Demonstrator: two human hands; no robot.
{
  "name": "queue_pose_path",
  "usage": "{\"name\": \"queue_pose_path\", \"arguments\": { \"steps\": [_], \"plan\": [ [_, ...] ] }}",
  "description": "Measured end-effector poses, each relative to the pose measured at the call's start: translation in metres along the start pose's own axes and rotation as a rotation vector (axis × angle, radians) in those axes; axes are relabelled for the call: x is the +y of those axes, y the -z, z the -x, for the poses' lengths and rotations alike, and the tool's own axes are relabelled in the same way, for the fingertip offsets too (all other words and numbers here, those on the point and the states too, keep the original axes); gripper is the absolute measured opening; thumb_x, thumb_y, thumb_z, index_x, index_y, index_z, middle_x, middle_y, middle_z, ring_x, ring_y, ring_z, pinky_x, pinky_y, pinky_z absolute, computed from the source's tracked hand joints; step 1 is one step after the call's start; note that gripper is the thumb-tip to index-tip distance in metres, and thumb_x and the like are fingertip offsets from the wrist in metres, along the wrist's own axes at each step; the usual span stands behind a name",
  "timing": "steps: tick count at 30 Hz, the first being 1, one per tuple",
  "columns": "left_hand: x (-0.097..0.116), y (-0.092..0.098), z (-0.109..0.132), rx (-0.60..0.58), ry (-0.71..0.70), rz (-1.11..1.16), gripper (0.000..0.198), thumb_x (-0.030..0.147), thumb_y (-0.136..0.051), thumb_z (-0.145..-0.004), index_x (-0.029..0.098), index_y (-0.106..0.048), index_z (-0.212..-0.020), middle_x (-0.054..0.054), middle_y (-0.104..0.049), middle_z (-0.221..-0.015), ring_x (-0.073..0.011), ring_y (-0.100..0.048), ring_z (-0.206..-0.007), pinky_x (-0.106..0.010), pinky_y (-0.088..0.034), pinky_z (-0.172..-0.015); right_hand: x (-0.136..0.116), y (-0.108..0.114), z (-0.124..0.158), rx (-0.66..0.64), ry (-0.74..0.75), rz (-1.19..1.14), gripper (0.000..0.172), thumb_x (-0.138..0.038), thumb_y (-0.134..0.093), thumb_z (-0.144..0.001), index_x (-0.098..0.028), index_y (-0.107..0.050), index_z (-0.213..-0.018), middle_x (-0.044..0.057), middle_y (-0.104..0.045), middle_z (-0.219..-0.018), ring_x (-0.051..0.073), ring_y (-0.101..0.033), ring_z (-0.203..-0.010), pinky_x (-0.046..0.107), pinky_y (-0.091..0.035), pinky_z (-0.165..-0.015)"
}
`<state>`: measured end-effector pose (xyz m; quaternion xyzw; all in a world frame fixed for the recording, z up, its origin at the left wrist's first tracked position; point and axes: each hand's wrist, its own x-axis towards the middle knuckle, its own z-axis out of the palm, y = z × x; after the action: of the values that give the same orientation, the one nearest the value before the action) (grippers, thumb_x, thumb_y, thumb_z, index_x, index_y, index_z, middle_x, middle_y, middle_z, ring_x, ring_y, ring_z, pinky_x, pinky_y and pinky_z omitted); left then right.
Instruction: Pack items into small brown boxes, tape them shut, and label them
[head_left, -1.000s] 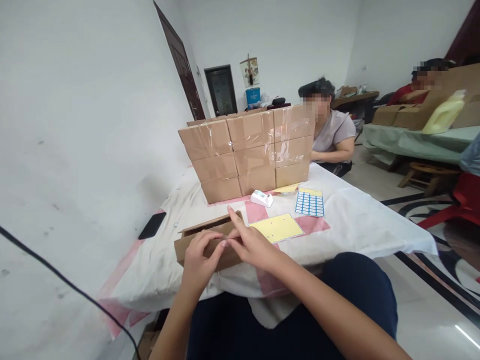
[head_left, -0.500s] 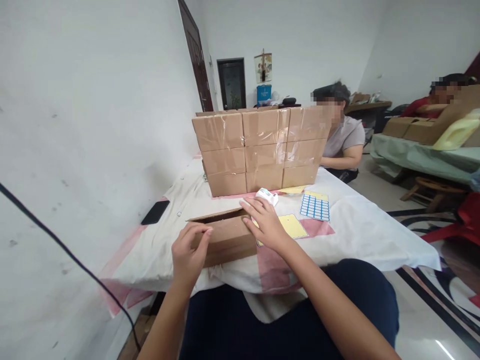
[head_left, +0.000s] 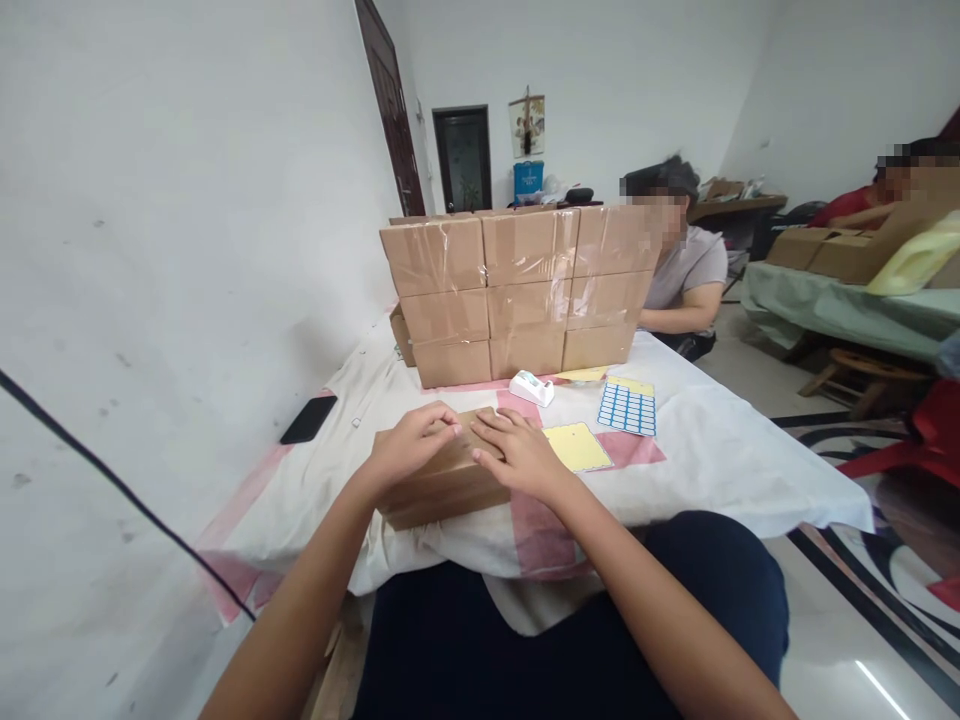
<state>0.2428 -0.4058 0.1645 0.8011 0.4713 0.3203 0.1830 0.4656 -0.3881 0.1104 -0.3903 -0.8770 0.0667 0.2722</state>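
A closed brown cardboard box (head_left: pixel 442 494) lies on the cloth-covered table in front of me. On its top, my left hand (head_left: pixel 414 440) rests over the left part with fingers loosely bent and the thumb a little apart from them. My right hand (head_left: pixel 519 452) lies flat on the right part of the lid, fingers spread and fingertips touching the cardboard. The two hands nearly meet at the middle of the box. Just beyond it stands a white tape dispenser (head_left: pixel 531 388). A yellow card (head_left: pixel 577 447) lies beside my right hand.
A tall stack of taped cardboard boxes (head_left: pixel 525 295) stands at the table's far side. A blue-bordered label sheet (head_left: pixel 627 408) lies to the right, a black phone (head_left: pixel 308 419) to the left. One person (head_left: pixel 686 265) sits behind the stack; another is at a table far right.
The lid's raised far flap has come down, and the box top is now shut. My left hand has moved right and forward onto the lid; my right hand has shifted slightly left.
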Motion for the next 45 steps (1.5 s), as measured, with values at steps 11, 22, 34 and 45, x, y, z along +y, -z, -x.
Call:
{"name": "queue_pose_path", "arguments": {
  "steps": [11, 22, 34, 45],
  "plan": [
    [-0.033, -0.017, -0.029, -0.135, -0.010, -0.105, 0.025, 0.044, -0.059, -0.087, 0.022, -0.067, -0.080, -0.010, -0.063, -0.126, -0.0274, -0.055, -0.122, -0.048, -0.041, -0.111, 0.003, -0.003, 0.006, 0.007, 0.033, -0.100, 0.069, -0.051, -0.065, -0.090, -0.029, -0.046, -0.153, 0.008, -0.044, -0.160, 0.033, -0.044, -0.140, 0.053, -0.038, -0.111],
    [-0.044, -0.023, -0.026, -0.120, 0.010, -0.111, 0.026, 0.045, -0.055, -0.090, 0.023, -0.066, -0.082, -0.008, -0.062, -0.132, -0.0263, -0.055, -0.124, -0.045, -0.041, -0.110, 0.002, -0.002, 0.007, 0.029, 0.036, -0.140, 0.069, -0.050, -0.066, -0.089, -0.027, -0.048, -0.152, 0.008, -0.045, -0.159, 0.034, -0.044, -0.139, 0.053, -0.038, -0.112],
    [-0.031, -0.025, -0.026, -0.152, 0.097, -0.117, 0.027, 0.045, -0.043, -0.095, 0.024, -0.058, -0.086, -0.004, -0.070, -0.096, -0.0224, -0.062, -0.090, -0.037, -0.047, -0.086, 0.006, -0.009, 0.007, 0.041, 0.046, -0.144, 0.069, -0.050, -0.065, -0.090, -0.027, -0.047, -0.153, 0.007, -0.044, -0.159, 0.034, -0.042, -0.142, 0.053, -0.037, -0.114],
    [-0.037, -0.023, -0.028, -0.185, 0.154, -0.060, 0.021, 0.045, -0.053, -0.087, 0.024, -0.057, -0.087, -0.001, -0.068, -0.093, -0.0226, -0.061, -0.087, -0.035, -0.046, -0.081, 0.005, -0.013, 0.008, 0.055, 0.049, -0.192, 0.073, -0.049, -0.066, -0.090, -0.021, -0.043, -0.154, 0.011, -0.044, -0.159, 0.034, -0.042, -0.143, 0.052, -0.035, -0.116]
  ]
}}
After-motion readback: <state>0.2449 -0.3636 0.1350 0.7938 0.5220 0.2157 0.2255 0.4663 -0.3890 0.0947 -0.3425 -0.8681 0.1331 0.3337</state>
